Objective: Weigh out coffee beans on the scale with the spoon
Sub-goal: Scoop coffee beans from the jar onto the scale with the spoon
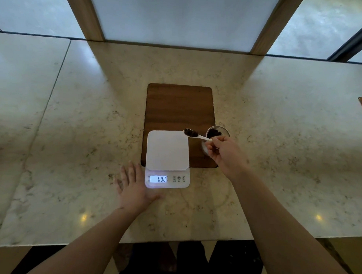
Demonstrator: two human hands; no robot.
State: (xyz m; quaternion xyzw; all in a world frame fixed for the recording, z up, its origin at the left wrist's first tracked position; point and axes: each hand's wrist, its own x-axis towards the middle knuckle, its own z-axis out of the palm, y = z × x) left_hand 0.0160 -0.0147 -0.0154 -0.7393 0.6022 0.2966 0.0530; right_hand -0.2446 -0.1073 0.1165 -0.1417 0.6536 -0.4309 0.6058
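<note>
Head view: white scale [167,150] sits w/ its far part on a dark wood board [180,108] and its display end on the marble counter [74,112]. Display reads 0.00, lit; platform bare.

Right hand [224,153] pinches the handle end of a white spoon [196,135] btwn thumb and fingers, other fingers curled in. Spoon bowl is loaded w/ dark coffee beans [191,133], held just past the scale's far right corner, above the board, not over the platform.

Small clear glass bowl [217,132] w/ more beans stands at the board's right edge, just beyond the right hand, partly hidden by it.

Left hand [134,186] lies flat on the counter, palm down, fingers spread, holding nothing, just beside the scale's display end on its left.
</note>
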